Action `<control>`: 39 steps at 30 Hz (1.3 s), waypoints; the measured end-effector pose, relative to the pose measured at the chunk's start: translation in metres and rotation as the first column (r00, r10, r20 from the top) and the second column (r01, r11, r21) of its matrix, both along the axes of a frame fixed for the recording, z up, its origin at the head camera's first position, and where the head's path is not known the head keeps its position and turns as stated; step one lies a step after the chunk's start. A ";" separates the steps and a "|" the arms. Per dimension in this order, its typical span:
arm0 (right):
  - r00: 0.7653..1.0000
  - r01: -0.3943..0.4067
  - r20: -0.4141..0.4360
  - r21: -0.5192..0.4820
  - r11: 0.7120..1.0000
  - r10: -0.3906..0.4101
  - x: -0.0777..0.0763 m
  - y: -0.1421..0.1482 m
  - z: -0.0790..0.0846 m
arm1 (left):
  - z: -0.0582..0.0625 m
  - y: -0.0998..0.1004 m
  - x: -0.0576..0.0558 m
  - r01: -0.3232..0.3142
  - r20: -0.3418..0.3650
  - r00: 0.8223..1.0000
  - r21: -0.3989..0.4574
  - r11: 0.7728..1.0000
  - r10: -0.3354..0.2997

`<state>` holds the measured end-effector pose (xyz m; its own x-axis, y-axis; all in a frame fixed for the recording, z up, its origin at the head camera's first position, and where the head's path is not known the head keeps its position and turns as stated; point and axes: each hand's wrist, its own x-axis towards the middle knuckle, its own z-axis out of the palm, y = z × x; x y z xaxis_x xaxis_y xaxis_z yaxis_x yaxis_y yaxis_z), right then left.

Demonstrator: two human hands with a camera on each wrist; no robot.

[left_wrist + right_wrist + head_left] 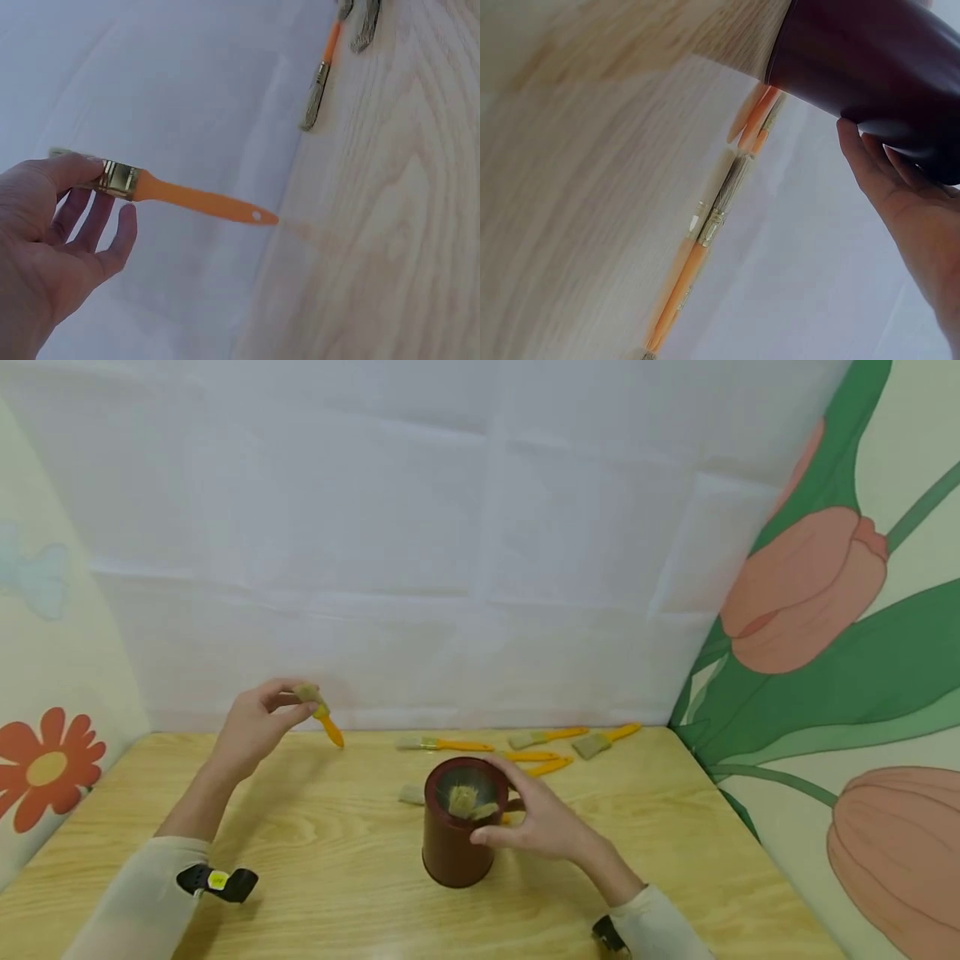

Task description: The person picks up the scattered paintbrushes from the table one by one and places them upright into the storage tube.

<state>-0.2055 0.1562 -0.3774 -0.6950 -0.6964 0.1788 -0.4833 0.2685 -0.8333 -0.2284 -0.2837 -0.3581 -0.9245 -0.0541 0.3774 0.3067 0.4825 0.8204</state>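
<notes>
My left hand pinches a paintbrush near its metal band and bristles, above the far left of the table. In the left wrist view its orange handle points away from the fingers. My right hand holds a dark red mug from the right side, thumb at the front and fingers round the back. Upright on the table, the mug has brush bristles showing inside its rim. In the right wrist view, fingers lie against the mug's wall.
Several orange-handled paintbrushes lie on the wooden table behind the mug, two of them toward the back right. Bristles of another poke out left of the mug. A white sheet hangs along the table's back edge.
</notes>
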 end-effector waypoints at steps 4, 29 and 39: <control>1.000 -0.002 0.009 0.004 1.000 0.002 -0.001 0.000 0.003 | 0.008 0.007 0.001 0.010 -0.040 0.999 0.019 1.000 -0.009; 1.000 -0.010 0.011 -0.012 1.000 0.010 0.001 0.000 0.007 | 0.097 0.121 0.073 0.212 -0.485 0.852 -0.025 0.977 -0.197; 1.000 -0.029 -0.004 -0.031 0.999 0.028 0.001 -0.005 0.002 | 0.097 0.154 0.100 0.325 -0.469 0.845 0.068 0.943 -0.257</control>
<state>-0.2048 0.1516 -0.3753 -0.6744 -0.7100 0.2030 -0.4933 0.2286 -0.8393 -0.1289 -0.1293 -0.2611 -0.6387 0.1073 0.7619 0.7641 0.2043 0.6118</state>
